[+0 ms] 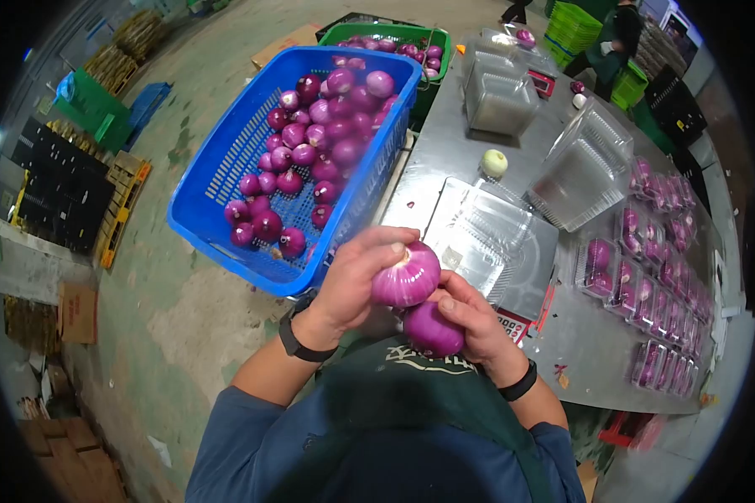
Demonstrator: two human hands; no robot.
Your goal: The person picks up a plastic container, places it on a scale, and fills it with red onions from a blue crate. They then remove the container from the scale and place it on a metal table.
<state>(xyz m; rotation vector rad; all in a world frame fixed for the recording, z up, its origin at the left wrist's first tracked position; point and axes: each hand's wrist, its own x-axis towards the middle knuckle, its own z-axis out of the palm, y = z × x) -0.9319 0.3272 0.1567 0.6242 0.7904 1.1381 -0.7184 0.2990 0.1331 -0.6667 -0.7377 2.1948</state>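
My left hand [356,272] is wrapped round a shiny red onion [407,275], its pale root end turned up. Lower and to the right, my right hand [471,318] grips a second red onion [434,329], thumb on top. The two onions are close together in front of my apron. Just beyond my hands, an open clear plastic clamshell box [470,235] rests on a scale [524,285] on the metal table. To the left stands a blue basket [197,201] with many loose red onions [304,155] inside.
Stacked clear boxes [502,92] and a nested pile of containers [583,168] stand on the metal table [428,155], near a pale peeled onion [494,163]. Packed onion boxes [637,285] line the right side. Behind the basket is a green crate [440,42]. A person [619,46] is at the far end.
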